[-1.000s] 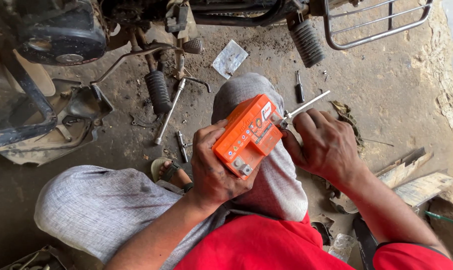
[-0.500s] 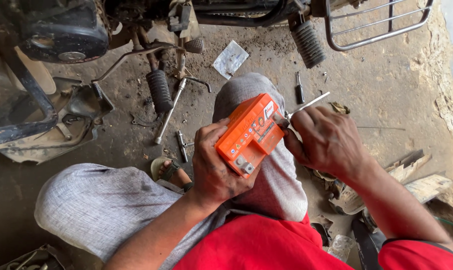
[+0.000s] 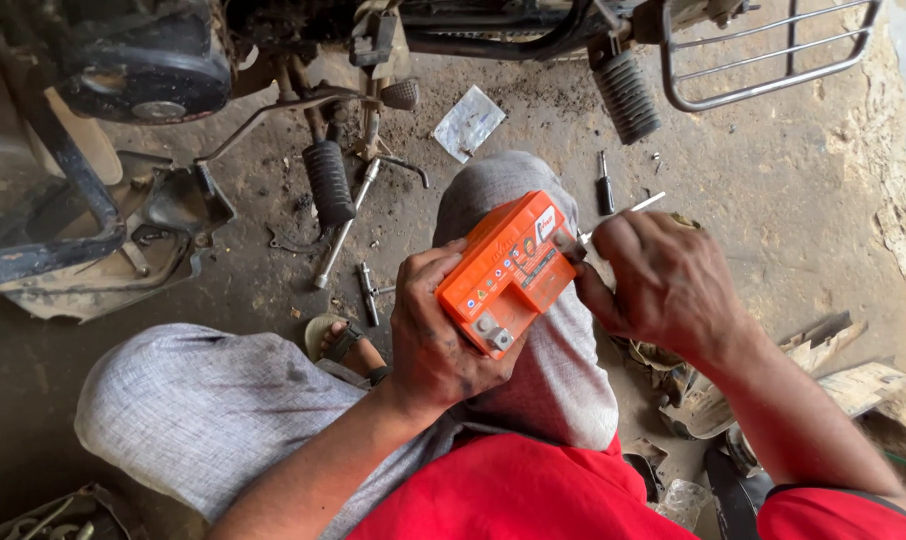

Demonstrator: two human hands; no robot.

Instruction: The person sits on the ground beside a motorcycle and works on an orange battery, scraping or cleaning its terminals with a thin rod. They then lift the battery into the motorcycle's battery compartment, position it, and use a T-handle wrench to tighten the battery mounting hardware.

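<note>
We sit on a dusty grey concrete floor [image 3: 773,200]; our left hand [image 3: 438,335] grips the orange boxy battery [image 3: 508,272] over our knee, our right hand [image 3: 663,285] pinching a thin metal tool [image 3: 628,208] against it.

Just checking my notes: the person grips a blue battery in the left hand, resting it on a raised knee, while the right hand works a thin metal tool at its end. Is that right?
Not quite. The battery is orange, not blue, as the head view shows. The rest holds: the left hand grips it on the raised knee, and the right hand works a thin metal tool at its end.
</note>
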